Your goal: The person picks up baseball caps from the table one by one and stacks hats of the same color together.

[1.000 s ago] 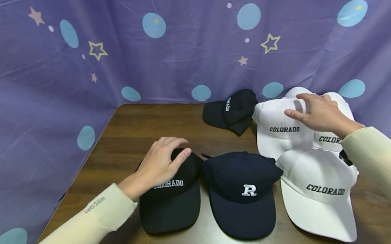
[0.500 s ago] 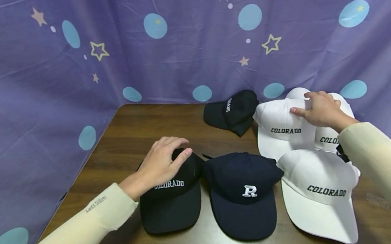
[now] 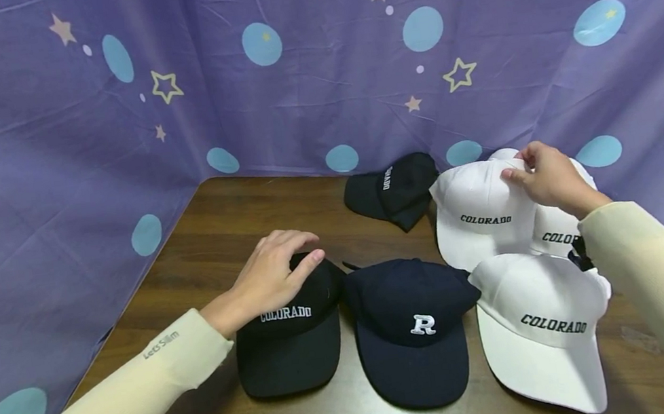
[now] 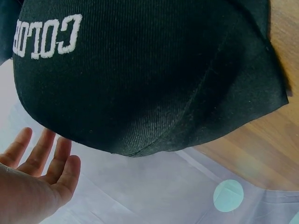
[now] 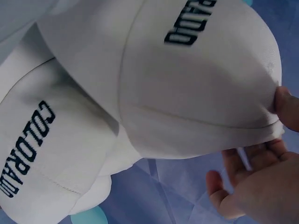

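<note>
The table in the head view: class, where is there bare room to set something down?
The largest bare patch of table lies between the left hand, the rear black cap and the curtain. Crowded: the right rear, where white caps cluster by the right hand.

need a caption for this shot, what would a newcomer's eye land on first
Likely the right hand, pinching the crown of a white COLORADO cap in the cluster on the right. Next, the navy cap marked R at the front, between a black cap by the left hand and another white cap. Behind them, a star-patterned purple backdrop fills the head view's upper part.
</note>
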`<state>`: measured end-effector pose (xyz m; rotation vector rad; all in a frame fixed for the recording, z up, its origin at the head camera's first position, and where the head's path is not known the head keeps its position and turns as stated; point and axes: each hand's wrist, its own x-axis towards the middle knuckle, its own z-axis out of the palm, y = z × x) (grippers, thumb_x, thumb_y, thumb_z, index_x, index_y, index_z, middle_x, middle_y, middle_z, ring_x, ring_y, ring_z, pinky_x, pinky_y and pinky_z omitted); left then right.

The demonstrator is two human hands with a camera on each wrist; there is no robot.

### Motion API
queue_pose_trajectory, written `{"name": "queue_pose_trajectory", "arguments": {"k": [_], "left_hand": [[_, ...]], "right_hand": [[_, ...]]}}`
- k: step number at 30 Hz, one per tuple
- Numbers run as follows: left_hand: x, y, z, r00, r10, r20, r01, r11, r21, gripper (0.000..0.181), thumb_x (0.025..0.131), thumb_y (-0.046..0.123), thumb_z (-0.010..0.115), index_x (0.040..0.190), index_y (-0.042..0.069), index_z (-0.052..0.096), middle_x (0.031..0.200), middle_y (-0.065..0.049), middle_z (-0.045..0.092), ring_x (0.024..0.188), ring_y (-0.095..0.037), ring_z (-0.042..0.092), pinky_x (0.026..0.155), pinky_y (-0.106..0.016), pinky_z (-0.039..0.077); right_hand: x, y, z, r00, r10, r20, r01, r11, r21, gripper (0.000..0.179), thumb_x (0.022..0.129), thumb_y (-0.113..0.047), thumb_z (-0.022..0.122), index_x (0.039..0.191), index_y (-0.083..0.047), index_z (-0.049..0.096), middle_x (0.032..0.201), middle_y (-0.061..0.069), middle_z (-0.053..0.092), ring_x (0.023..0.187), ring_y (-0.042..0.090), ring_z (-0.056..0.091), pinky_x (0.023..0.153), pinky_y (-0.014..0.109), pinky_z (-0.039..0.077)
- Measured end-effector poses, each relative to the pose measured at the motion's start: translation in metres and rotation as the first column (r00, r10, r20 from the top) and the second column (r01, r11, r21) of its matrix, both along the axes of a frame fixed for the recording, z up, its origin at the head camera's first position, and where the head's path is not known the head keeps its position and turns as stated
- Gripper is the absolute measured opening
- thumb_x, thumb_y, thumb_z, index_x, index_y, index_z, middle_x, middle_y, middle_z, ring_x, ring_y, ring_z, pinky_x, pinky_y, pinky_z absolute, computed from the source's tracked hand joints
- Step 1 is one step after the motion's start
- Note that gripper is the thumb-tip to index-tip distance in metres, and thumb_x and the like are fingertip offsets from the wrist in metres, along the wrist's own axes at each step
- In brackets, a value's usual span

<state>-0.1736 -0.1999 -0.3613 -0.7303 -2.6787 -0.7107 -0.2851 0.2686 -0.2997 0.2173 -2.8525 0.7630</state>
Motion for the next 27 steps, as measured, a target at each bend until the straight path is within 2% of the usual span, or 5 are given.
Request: {"name": "queue_pose_trajectory", "arguments": {"k": [7, 14, 17, 21, 27], "left_hand": [[0.0, 0.0, 0.002, 1.0, 0.003, 0.002, -0.003, 1.0, -0.002, 0.044, 0.106, 0.043, 0.054, 0.131, 0.009, 0.066, 0.132, -0.007, 0.067, 0.125, -0.029, 0.055, 0.112, -0.052, 0.036], [0.0, 0.0, 0.003, 1.0, 0.006, 0.005, -0.006, 1.0, -0.002, 0.043, 0.106, 0.042, 0.055, 0.131, 0.009, 0.066, 0.132, -0.007, 0.067, 0.125, -0.029, 0.056, 0.111, -0.051, 0.036], [0.0, -0.001, 0.003, 1.0, 0.004, 0.005, -0.004, 1.0, -0.002, 0.044, 0.106, 0.042, 0.055, 0.131, 0.009, 0.066, 0.132, -0.007, 0.067, 0.125, -0.029, 0.056, 0.111, -0.052, 0.036], [-0.001, -0.002, 0.003, 1.0, 0.003, 0.009, -0.003, 1.0, -0.003, 0.043, 0.106, 0.043, 0.054, 0.131, 0.01, 0.067, 0.131, -0.007, 0.067, 0.126, -0.029, 0.055, 0.112, -0.051, 0.036], [-0.001, -0.001, 0.003, 1.0, 0.001, 0.017, -0.001, 1.0, -0.002, 0.044, 0.106, 0.044, 0.054, 0.131, 0.01, 0.066, 0.132, -0.007, 0.067, 0.127, -0.029, 0.054, 0.113, -0.052, 0.034]], "right_hand": [[0.003, -0.001, 0.013, 0.989, 0.022, -0.146, -0.038, 0.994, -0.103, 0.026, 0.099, -0.023, 0.071, 0.097, -0.001, 0.057, 0.074, -0.002, 0.058, 0.069, 0.01, 0.049, 0.058, 0.023, 0.037], [0.012, 0.004, 0.025, 0.965, -0.047, -0.259, -0.013, 0.974, -0.227, 0.025, 0.096, -0.022, 0.075, 0.096, -0.004, 0.058, 0.066, -0.028, 0.055, 0.059, -0.007, 0.049, 0.053, 0.013, 0.038], [0.019, 0.007, 0.031, 0.951, -0.088, -0.297, -0.011, 0.949, -0.315, 0.021, 0.094, -0.02, 0.076, 0.093, -0.009, 0.059, 0.064, -0.031, 0.055, 0.056, -0.01, 0.05, 0.052, 0.011, 0.04], [0.029, 0.011, 0.04, 0.933, -0.135, -0.334, -0.023, 0.903, -0.429, 0.018, 0.093, -0.015, 0.076, 0.09, -0.017, 0.058, 0.062, -0.026, 0.058, 0.052, -0.008, 0.051, 0.048, 0.01, 0.041], [0.042, 0.019, 0.052, 0.941, -0.161, -0.299, -0.029, 0.84, -0.542, 0.016, 0.094, -0.011, 0.072, 0.092, -0.017, 0.058, 0.063, -0.022, 0.062, 0.052, -0.007, 0.056, 0.049, 0.011, 0.046]]}}
